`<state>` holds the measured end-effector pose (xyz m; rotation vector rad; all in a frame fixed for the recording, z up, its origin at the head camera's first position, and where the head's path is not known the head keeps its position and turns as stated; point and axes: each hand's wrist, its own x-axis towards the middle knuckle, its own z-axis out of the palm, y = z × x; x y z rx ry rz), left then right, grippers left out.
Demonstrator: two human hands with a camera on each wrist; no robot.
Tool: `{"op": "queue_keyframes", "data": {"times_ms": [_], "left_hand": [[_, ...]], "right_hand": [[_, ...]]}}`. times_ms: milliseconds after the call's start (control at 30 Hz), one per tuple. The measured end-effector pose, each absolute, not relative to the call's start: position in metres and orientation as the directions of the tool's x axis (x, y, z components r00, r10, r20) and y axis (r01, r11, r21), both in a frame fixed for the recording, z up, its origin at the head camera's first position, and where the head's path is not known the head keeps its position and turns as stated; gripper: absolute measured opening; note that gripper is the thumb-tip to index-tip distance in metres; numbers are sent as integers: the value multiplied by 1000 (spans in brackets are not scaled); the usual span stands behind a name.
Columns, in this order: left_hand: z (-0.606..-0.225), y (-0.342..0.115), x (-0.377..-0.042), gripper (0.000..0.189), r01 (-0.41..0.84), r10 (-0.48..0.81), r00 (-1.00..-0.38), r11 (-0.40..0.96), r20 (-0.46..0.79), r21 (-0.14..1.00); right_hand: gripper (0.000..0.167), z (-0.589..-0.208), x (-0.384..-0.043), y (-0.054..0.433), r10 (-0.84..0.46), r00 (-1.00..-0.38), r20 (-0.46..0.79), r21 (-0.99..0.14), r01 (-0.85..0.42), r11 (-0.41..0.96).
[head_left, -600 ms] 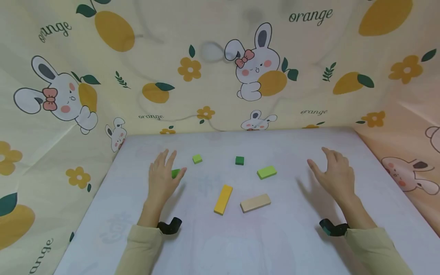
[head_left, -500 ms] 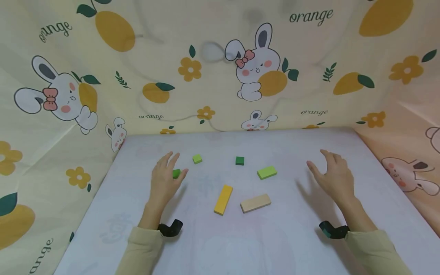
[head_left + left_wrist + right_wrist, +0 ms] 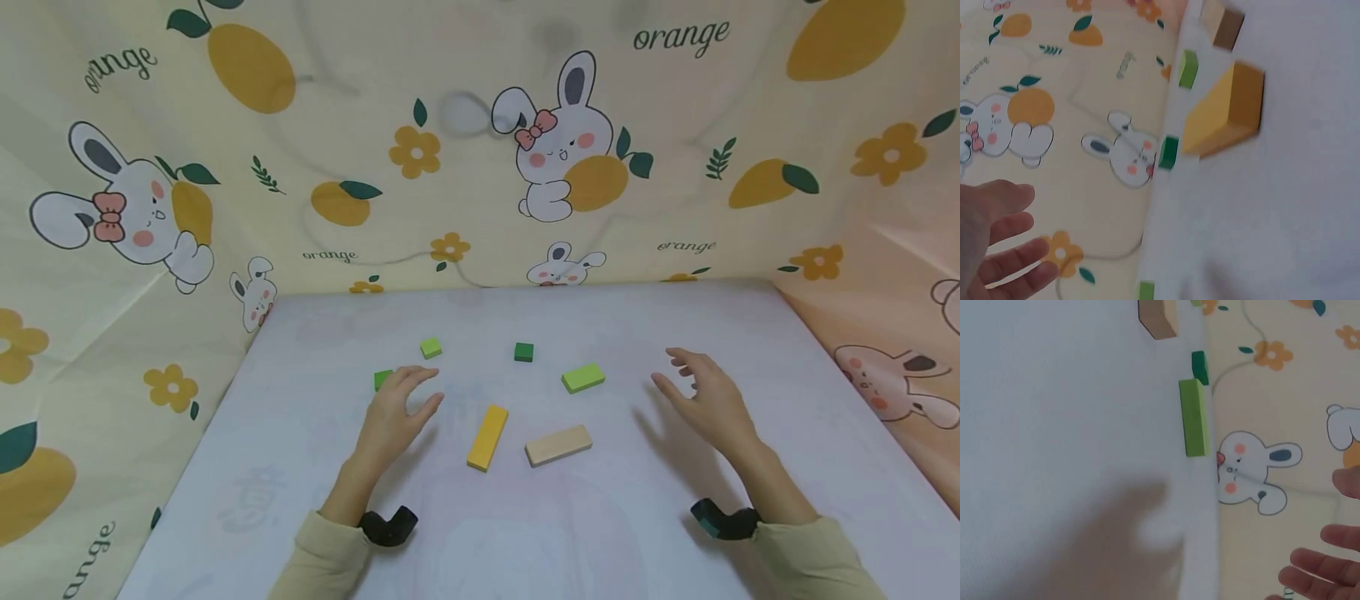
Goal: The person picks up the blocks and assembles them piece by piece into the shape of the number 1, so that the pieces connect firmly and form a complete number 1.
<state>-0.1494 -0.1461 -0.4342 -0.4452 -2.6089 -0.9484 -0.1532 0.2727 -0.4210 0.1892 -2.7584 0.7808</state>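
Observation:
My left hand hovers above the table's left half with thumb and fingers apart, holding nothing. It partly covers a green block behind its fingers. To its right lies a long yellow block, which looms large in the left wrist view. Beside that is a plain wooden block. Over the right side hangs my right hand, its fingers loosely bent around nothing. Nearest to it is a light green oblong block, also visible in the right wrist view.
Farther back on the white table lie a small light green block and a small dark green block. A patterned cloth with rabbits and oranges rises behind the table and along both sides.
My left hand has moved right and toward me. The right hand has shifted slightly left and nearer, its fingers bending a little more. The blocks lie where they were.

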Motion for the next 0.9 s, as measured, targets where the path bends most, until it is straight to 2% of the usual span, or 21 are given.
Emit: {"op": "queue_keyframes", "data": {"times_ms": [200,433,533,700,900], "left_hand": [[-438,-131,-143,32,400,217,-910,685,354,609],[-446,-115,-138,31,444,299,-896,638,329,630],[-450,-110,-137,30,441,332,-897,626,292,643],[-455,-103,-135,30,400,378,-906,608,193,686],[-458,-95,-133,28,393,431,-889,549,153,738]], "right_hand": [[43,-433,-160,266,-113,-944,311,-513,-267,816],[32,-453,-179,260,-171,-920,353,-529,-348,774],[31,-459,-186,257,-178,-936,304,-557,-326,764],[32,-466,-197,254,-183,-971,151,-658,-237,715],[36,-471,-211,249,-239,-969,57,-749,-200,632]]}}
